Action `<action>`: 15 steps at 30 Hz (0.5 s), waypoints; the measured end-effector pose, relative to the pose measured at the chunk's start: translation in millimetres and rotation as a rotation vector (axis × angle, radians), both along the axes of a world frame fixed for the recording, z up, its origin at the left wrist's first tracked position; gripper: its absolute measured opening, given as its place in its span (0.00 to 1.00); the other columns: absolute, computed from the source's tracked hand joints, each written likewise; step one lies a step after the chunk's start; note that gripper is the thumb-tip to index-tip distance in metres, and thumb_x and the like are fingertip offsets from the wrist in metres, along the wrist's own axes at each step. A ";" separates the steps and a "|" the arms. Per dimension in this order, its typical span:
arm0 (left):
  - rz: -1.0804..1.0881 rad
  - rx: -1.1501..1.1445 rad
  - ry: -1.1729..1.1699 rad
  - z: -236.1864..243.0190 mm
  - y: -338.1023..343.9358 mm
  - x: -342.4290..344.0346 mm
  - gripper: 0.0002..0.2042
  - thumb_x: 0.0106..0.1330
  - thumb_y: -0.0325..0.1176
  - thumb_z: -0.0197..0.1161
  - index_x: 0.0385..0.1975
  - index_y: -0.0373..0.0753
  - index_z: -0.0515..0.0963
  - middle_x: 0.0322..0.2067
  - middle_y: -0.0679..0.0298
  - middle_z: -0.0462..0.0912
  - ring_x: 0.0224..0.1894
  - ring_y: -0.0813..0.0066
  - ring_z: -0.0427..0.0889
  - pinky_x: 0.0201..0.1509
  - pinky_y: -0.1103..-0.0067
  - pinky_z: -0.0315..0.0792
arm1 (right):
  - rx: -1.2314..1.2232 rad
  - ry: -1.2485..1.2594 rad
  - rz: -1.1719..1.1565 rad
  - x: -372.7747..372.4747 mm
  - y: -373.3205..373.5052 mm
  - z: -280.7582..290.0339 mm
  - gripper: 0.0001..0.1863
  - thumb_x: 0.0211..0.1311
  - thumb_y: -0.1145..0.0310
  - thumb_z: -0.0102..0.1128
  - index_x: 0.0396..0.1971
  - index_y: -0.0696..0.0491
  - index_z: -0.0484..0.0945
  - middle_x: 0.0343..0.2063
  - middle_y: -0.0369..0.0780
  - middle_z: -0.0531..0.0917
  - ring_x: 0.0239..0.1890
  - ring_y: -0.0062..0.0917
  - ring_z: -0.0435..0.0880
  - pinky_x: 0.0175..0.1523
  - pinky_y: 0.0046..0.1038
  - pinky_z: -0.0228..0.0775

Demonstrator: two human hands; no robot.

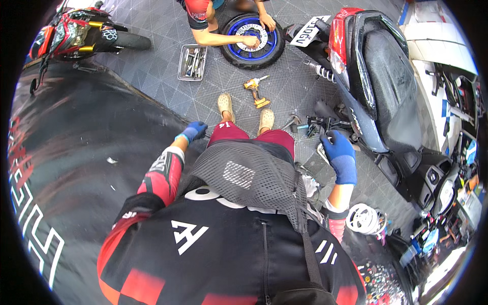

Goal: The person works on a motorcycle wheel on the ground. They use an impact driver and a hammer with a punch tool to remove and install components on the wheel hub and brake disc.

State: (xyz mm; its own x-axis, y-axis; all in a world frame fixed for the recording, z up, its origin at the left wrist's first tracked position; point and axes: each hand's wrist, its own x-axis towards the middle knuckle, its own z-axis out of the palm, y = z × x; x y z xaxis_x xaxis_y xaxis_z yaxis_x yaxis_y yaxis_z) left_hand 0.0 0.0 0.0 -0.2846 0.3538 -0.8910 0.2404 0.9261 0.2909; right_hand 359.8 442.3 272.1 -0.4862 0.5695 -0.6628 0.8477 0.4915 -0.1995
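Left hand: my left glove (192, 131), blue, is beside my left knee, fingers loosely curled; I can't tell whether it holds anything.
Right hand: my right glove (339, 153), also blue, is near the scooter (390, 84), fingers bent; the palm is hidden, so I can't tell there either.
Loose parts: dark pieces (328, 124) lie just far of my right glove, a hammer (292, 121) to their left; a careless reach could snag or scatter them.
Drill: the yellow drill (254, 92) lies between my tan clogs (225, 105) and the far wheel (260, 35) under a co-worker's hands; stepping forward unwatchfully could trip me.
Plate: the scooter's white plate (309, 32) carries bold dark characters.
Mat: big white lettering marks the black mat (76, 178), left.
Shirt: white emblems on black.
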 end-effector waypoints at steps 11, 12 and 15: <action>0.500 0.334 -0.253 -26.1 118.9 -140.2 0.12 0.70 0.41 0.56 0.41 0.39 0.77 0.25 0.64 0.80 0.24 0.74 0.79 0.26 0.78 0.72 | -0.371 0.181 -0.239 -82.5 -183.5 -7.2 0.28 0.64 0.46 0.58 0.52 0.54 0.78 0.44 0.51 0.83 0.46 0.44 0.84 0.52 0.39 0.75; 0.534 0.324 -0.258 -25.4 126.2 -143.6 0.12 0.71 0.42 0.55 0.41 0.39 0.77 0.25 0.64 0.80 0.24 0.74 0.79 0.26 0.77 0.73 | -0.368 0.180 -0.245 -86.0 -193.0 -19.8 0.28 0.64 0.46 0.58 0.52 0.54 0.78 0.44 0.51 0.83 0.46 0.44 0.84 0.52 0.39 0.75; 0.300 0.229 -0.195 -44.3 115.7 -132.6 0.19 0.70 0.45 0.52 0.42 0.34 0.79 0.29 0.59 0.84 0.28 0.71 0.82 0.33 0.74 0.76 | -0.400 0.311 -0.221 -97.9 -207.5 -40.3 0.26 0.63 0.48 0.60 0.51 0.54 0.78 0.42 0.51 0.83 0.45 0.44 0.84 0.50 0.38 0.75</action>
